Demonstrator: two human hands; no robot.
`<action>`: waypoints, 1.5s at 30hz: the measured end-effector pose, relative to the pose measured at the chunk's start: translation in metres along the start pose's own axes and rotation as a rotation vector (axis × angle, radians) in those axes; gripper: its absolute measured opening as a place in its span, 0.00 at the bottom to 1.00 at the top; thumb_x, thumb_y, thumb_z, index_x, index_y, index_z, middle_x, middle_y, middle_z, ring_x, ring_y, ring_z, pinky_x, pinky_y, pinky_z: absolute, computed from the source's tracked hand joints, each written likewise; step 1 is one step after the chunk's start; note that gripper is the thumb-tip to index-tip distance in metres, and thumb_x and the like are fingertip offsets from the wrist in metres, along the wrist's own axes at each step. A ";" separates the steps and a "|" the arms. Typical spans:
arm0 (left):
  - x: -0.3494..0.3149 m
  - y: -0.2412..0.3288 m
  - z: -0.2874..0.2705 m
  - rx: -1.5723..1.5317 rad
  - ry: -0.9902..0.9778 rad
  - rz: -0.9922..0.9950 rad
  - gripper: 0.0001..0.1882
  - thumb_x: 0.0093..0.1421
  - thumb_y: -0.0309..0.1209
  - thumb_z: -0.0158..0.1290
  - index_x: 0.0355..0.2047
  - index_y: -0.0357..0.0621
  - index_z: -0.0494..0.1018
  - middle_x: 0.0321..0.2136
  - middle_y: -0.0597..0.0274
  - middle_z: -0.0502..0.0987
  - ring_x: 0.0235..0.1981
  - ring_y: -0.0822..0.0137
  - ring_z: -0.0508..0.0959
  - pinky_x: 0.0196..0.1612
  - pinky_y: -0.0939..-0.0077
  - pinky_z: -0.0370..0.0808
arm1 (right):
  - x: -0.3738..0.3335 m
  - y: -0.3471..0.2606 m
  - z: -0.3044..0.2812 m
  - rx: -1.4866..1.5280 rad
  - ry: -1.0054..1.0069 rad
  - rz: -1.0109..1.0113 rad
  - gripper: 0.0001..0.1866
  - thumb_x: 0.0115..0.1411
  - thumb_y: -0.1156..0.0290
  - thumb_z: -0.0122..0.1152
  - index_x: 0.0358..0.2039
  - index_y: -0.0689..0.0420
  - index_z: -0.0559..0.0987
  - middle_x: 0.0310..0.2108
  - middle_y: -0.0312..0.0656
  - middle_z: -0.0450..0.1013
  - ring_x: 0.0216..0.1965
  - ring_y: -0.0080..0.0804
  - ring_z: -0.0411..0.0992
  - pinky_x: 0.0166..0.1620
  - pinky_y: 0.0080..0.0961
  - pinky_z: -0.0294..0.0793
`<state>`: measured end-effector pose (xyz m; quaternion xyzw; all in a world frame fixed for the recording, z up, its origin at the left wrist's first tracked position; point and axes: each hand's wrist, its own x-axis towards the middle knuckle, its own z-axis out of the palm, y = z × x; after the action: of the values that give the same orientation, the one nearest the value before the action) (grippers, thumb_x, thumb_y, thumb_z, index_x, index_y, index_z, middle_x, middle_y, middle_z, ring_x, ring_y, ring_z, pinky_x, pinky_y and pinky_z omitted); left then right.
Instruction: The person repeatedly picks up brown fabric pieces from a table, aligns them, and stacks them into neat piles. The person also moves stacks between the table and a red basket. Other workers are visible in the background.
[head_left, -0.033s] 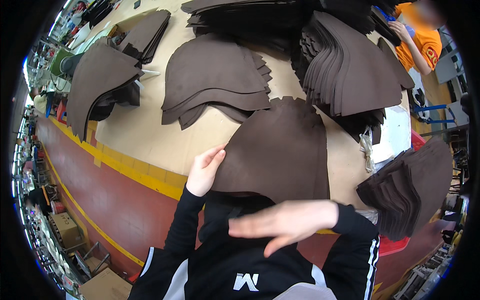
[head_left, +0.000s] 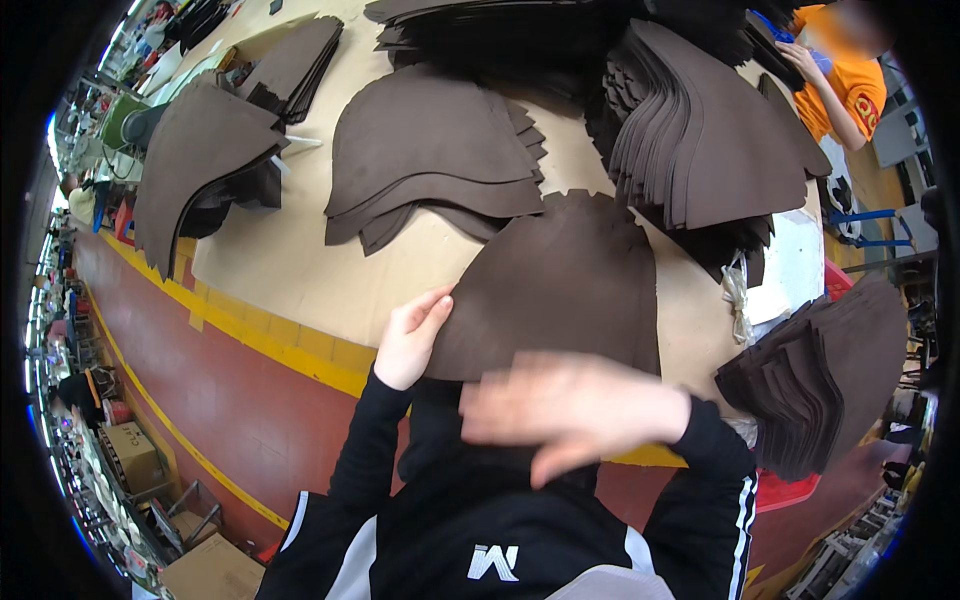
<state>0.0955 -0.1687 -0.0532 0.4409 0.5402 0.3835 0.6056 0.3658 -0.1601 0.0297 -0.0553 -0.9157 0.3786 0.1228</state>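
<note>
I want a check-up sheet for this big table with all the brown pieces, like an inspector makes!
Surface: tan table top with a yellow edge strip; red floor below.
Job's things: dark brown curved foam-like sheet, lying near the table's front edge.
Clutter: stacks of the same brown sheets, centre, left, upper right and lower right.
Grips: left hand touches the sheet's left edge, fingers bent; right hand is blurred, open, fingers spread, holding nothing.
Cables: nothing seen.
Surroundings: another person in an orange shirt at the far right; cardboard boxes on the floor at left.
</note>
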 end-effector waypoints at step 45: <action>-0.053 0.035 0.101 -0.891 -0.030 0.025 0.26 0.75 0.45 0.41 0.65 0.41 0.61 0.60 0.58 0.69 0.59 0.64 0.72 0.64 0.65 0.65 | 0.026 -0.040 0.085 1.561 1.235 -0.148 0.40 0.72 0.40 0.38 0.71 0.60 0.58 0.70 0.59 0.56 0.69 0.52 0.59 0.72 0.46 0.50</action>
<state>0.1894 -0.2195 -0.0006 0.1487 0.3080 0.5797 0.7396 0.3178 -0.2413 0.0052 -0.0890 -0.1870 0.7707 0.6027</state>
